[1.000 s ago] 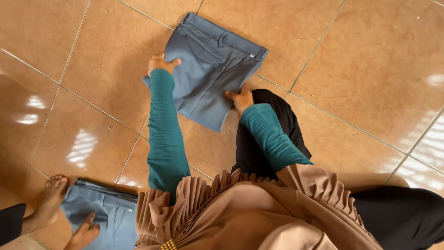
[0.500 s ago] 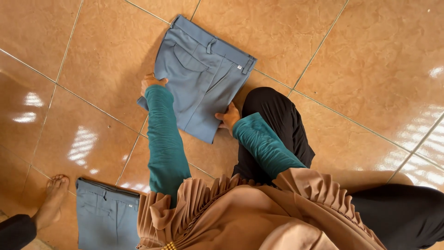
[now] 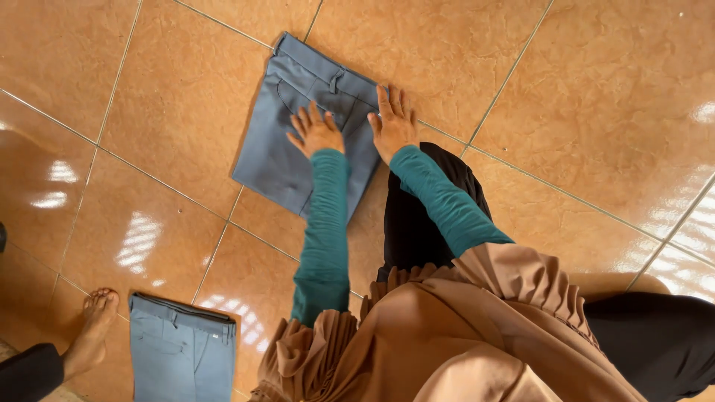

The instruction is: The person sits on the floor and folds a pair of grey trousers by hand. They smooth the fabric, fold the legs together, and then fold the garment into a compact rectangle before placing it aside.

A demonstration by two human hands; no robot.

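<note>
On the floor (image 3: pixel 596 97): glossy orange tiles, window glare.
Left hand (image 3: pixel 316 132): flat, spread on folded grey-blue trousers (image 3: pixel 287 141).
Right hand (image 3: pixel 393 123): flat, perhaps on their edge.

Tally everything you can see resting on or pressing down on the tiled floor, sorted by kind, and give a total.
Folded grey-blue trousers: 2, one under the hands, one at the lower left
Person's own hands, flat on the upper trousers: 2, left hand, right hand
Another person's bare foot: 1
Total: 5
</note>
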